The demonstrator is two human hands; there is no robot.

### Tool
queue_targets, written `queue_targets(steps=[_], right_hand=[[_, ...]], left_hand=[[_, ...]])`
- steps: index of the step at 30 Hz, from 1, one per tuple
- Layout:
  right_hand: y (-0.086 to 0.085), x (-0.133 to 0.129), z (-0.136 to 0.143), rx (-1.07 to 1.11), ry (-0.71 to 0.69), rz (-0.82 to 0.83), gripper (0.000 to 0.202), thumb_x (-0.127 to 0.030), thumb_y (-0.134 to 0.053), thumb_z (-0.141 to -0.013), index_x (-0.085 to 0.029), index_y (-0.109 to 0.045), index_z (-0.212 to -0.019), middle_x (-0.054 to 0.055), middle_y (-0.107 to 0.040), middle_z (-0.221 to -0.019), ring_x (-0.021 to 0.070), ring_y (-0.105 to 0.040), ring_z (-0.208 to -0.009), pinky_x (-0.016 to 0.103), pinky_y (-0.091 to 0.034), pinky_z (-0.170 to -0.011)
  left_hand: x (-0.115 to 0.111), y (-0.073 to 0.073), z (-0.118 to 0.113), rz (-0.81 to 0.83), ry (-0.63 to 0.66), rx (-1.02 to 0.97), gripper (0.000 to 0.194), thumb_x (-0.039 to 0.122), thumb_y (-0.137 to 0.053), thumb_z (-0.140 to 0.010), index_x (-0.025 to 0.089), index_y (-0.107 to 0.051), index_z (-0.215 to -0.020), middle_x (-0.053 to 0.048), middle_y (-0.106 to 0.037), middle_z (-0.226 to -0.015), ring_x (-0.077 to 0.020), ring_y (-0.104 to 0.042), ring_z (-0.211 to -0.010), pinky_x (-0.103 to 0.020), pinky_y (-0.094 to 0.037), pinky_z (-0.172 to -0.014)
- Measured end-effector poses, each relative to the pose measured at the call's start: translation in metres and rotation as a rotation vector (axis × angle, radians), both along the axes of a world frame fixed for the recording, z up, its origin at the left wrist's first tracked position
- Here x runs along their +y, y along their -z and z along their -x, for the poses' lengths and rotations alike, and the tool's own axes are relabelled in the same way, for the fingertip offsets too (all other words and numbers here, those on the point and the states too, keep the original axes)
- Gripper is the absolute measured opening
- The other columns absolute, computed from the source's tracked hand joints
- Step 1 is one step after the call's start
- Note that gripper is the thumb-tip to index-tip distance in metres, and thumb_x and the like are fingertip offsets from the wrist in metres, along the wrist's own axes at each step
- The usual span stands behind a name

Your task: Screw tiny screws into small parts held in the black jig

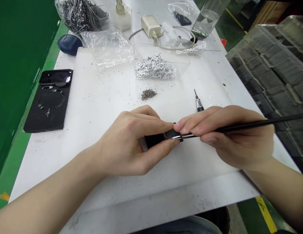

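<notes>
My left hand (131, 139) grips a small black part (153, 139) between thumb and fingers, low over the white foam sheet (104, 107). A long, thin black tool (249, 125) lies in my right hand (229, 133), its metal tip touching the black part near my left thumb. The fingers of both hands almost meet around the part's right end and hide some of it. Beyond them is a pile of tiny metal pieces (148, 94). A screwdriver (198, 102) points away behind my right hand, its handle partly hidden.
A clear tray (156, 68) of small white pieces stands farther back, near a white adapter (150, 26) with a cable. At left are a black phone case (50, 100) and a dark blue object (69, 44). Plastic boxes (270, 61) are stacked at right.
</notes>
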State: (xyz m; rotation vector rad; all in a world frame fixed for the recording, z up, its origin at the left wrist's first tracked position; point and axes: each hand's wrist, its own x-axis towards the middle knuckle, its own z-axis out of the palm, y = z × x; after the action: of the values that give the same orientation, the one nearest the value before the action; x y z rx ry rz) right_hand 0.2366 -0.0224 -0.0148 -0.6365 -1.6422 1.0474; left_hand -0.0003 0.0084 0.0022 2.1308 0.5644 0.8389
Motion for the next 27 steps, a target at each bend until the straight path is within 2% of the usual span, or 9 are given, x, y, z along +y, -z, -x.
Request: queue_targets(steps=[4, 9, 14, 21, 27], right_hand=[[-0.001, 0.0005, 0.0008, 0.013, -0.018, 0.005, 0.024, -0.009, -0.077, -0.092, -0.02, -0.082, -0.113, 0.008, -0.084, -0.103, 0.024, -0.082, -0.1, 0.04, -0.07, -0.096], [-0.0046, 0.0011, 0.0021, 0.021, 0.046, 0.006, 0.016, -0.014, -0.075, -0.096, -0.021, -0.082, -0.109, 0.006, -0.084, -0.093, 0.0237, -0.083, -0.094, 0.039, -0.071, -0.09], [-0.0035, 0.0032, -0.0004, -0.022, 0.015, -0.037, 0.015, -0.017, -0.077, -0.095, -0.022, -0.081, -0.109, 0.007, -0.083, -0.095, 0.0244, -0.083, -0.097, 0.039, -0.071, -0.089], [-0.0017, 0.0041, -0.0034, -0.009, -0.047, -0.02, 0.026, -0.007, -0.076, -0.092, -0.021, -0.081, -0.114, 0.007, -0.083, -0.1, 0.0246, -0.082, -0.101, 0.041, -0.07, -0.095], [-0.001, 0.0032, -0.0046, -0.015, -0.047, -0.017, 0.026, -0.008, -0.076, -0.092, -0.022, -0.081, -0.114, 0.006, -0.083, -0.101, 0.0243, -0.082, -0.1, 0.041, -0.07, -0.096]], left_hand=[[-0.0002, 0.0001, -0.0003, -0.001, 0.002, 0.006, 0.008, 0.012, -0.072, -0.094, 0.015, -0.079, -0.097, -0.004, -0.082, -0.083, -0.0162, -0.07, -0.07, -0.033, -0.06, -0.083], [-0.0008, 0.0007, 0.001, -0.005, 0.001, 0.009, 0.011, 0.014, -0.074, -0.094, 0.009, -0.08, -0.101, -0.006, -0.082, -0.082, -0.0159, -0.07, -0.07, -0.034, -0.06, -0.084], [-0.0002, 0.0003, 0.0006, 0.018, 0.005, -0.006, 0.007, 0.014, -0.074, -0.093, 0.015, -0.079, -0.098, -0.004, -0.082, -0.084, -0.0157, -0.07, -0.071, -0.035, -0.06, -0.083], [0.0005, -0.0005, -0.0003, 0.031, -0.001, 0.001, 0.011, 0.015, -0.073, -0.094, 0.023, -0.08, -0.096, -0.001, -0.083, -0.085, -0.0166, -0.069, -0.069, -0.038, -0.061, -0.083], [-0.0002, -0.0008, -0.0002, 0.031, 0.004, 0.004, 0.012, 0.015, -0.073, -0.094, 0.024, -0.08, -0.096, -0.001, -0.083, -0.087, -0.0166, -0.07, -0.071, -0.038, -0.061, -0.084]])
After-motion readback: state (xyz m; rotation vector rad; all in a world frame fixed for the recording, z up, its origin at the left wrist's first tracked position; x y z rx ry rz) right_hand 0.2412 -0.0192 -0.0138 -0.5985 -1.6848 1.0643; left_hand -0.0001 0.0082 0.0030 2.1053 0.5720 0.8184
